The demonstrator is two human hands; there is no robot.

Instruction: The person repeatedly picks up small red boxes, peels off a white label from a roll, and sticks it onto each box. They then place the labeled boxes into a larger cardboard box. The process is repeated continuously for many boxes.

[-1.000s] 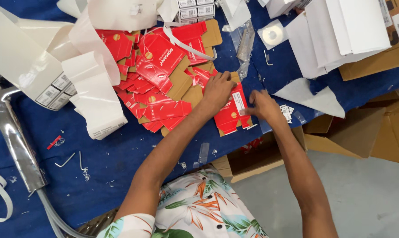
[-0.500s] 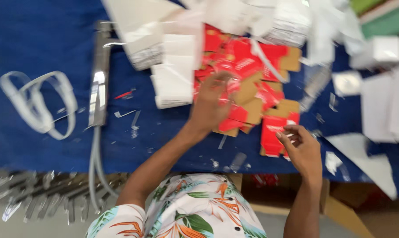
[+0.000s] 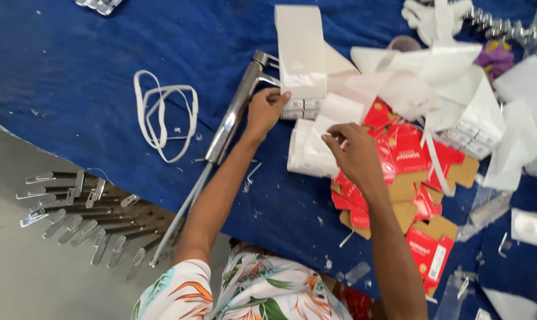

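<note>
Because the work is spread over the blue bench (image 3: 90,53), each line below tells one thing and why it lies or is held so.

Left hand: the left hand (image 3: 264,111) is clenched on the lower edge of a white paper bag (image 3: 301,53), pinching it with the fingertips; the grip is at the edge, probably because there the thin paper is easiest to take.
White paper bag: it lies flat on the bench, its long side pointing away from the person, just beside the chrome tap (image 3: 233,115).
Right hand: the right hand (image 3: 354,155) hovers over a white folded packet (image 3: 308,151); the fingers are bent, but I cannot tell whether they grasp anything.
Red cartons: the flattened red cartons (image 3: 408,154) make a loose heap under and to the right of this hand, near enough to reach.
Chrome tap: it lies slanted with its hose over the bench edge.
White strap: a loop of white strap (image 3: 161,115) lies well apart to the left.
Metal levers: rows of metal levers (image 3: 78,210) rest on the grey floor (image 3: 37,278).
</note>
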